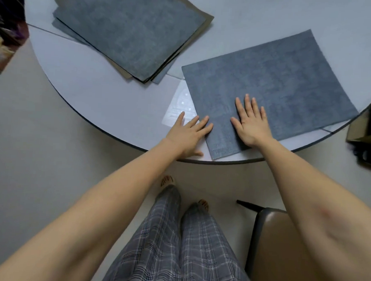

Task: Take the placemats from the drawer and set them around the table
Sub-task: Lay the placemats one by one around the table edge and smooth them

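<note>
Felt-like grey placemat (280, 81), rectangular, lies flat on the smooth round table (92, 92); my right hand (251, 124) and left hand (188, 134) press it, fingers straight, grasping nothing.

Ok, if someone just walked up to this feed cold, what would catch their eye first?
First the two bare hands, left hand and right hand, fingers spread flat at the near edge of a single blue-grey placemat lying on the round pale table. Next, the untidy stack of placemats further back on the left. A brown chair stands at lower right.
</note>
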Action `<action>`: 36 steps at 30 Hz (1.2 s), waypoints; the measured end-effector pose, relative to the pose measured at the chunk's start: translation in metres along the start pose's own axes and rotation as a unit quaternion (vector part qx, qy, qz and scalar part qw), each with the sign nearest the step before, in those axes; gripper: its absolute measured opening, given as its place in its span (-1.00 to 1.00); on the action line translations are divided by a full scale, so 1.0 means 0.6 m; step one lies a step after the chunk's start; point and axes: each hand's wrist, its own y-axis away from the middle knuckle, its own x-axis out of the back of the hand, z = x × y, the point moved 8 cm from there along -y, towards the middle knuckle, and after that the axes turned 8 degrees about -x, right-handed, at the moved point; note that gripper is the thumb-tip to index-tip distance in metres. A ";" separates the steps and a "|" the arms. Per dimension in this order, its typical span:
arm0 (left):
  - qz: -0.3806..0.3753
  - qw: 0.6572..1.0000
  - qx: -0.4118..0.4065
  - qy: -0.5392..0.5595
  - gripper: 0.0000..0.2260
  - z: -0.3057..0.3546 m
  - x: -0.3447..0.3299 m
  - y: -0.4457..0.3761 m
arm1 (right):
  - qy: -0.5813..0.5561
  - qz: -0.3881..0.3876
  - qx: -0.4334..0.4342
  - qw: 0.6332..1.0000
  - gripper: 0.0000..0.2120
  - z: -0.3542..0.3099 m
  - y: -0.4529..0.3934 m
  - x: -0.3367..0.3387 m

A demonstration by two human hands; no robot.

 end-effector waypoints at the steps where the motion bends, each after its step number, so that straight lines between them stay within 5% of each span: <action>1: -0.006 1.000 0.012 0.012 -0.37 -0.010 0.018 0.005 | 0.006 -0.032 -0.006 0.999 -0.38 -0.002 -0.001 0.007; 5: 0.093 0.984 0.109 0.109 -0.66 -0.102 0.116 0.046 | 0.015 -0.039 -0.025 0.999 -0.53 -0.035 0.002 0.077; 9: 0.146 0.960 0.187 0.151 -0.69 -0.244 0.179 0.104 | -0.008 0.012 0.019 1.000 -0.61 -0.139 -0.005 0.155; 14: 0.120 0.957 0.244 0.099 -0.62 -0.437 0.191 0.150 | -0.065 0.011 0.122 0.990 -0.57 -0.329 -0.056 0.200; 19: 0.082 0.973 0.212 0.027 -0.57 -0.567 0.177 0.141 | -0.021 0.006 0.157 0.987 -0.52 -0.509 -0.140 0.178; 26: 0.041 0.988 0.149 0.027 -0.44 -0.668 0.142 0.100 | 0.066 -0.067 0.062 0.994 -0.14 -0.598 -0.227 0.091; 36: 0.033 0.999 -0.004 -0.004 -0.24 -0.687 0.137 0.042 | 0.137 -0.038 0.112 0.983 -0.46 -0.615 -0.235 0.089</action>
